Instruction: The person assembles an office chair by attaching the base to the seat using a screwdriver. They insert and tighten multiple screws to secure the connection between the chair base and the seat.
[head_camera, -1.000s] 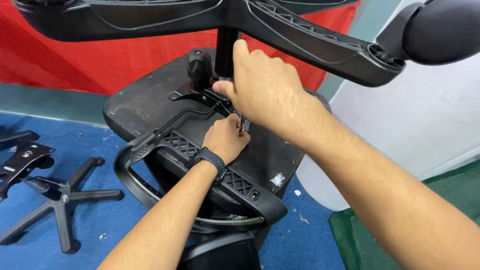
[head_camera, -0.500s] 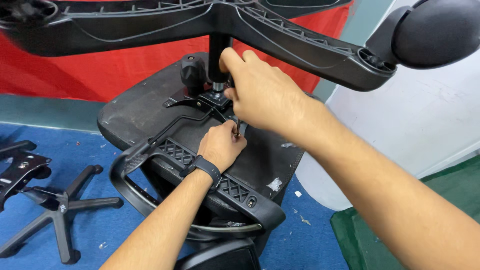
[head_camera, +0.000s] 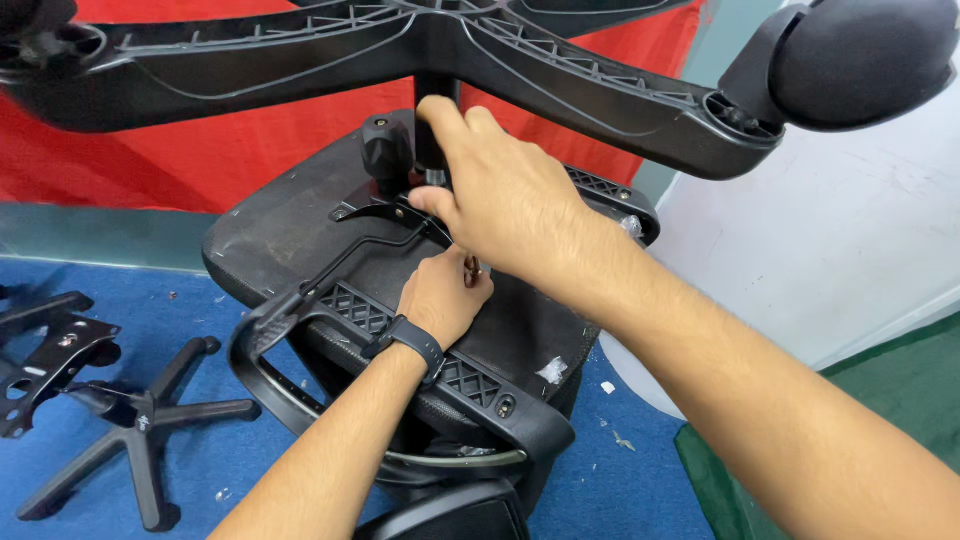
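Two hands: both work on the underside of an upturned office chair
Left hand (head_camera: 445, 298): rests on the black seat underside (head_camera: 290, 225), fingers curled shut around a small tool (head_camera: 470, 272), of which only a dark tip shows; a dark watch (head_camera: 412, 340) sits on the wrist
Right hand (head_camera: 500, 190): just above the left one, fingers bent and closed about the metal mechanism (head_camera: 385, 215) at the foot of the centre column (head_camera: 435, 120); the thumb touches the column
Seat underside: middle of the view, tilted, with a black knob (head_camera: 385, 150) beside the column
Armrest frame (head_camera: 400, 380): black, ribbed, crosses under the left wrist
Star base (head_camera: 400, 50): overhead, with a castor (head_camera: 860, 60) at the right end
Floor (head_camera: 130, 320): blue; a second star base (head_camera: 130, 420) lies at the left
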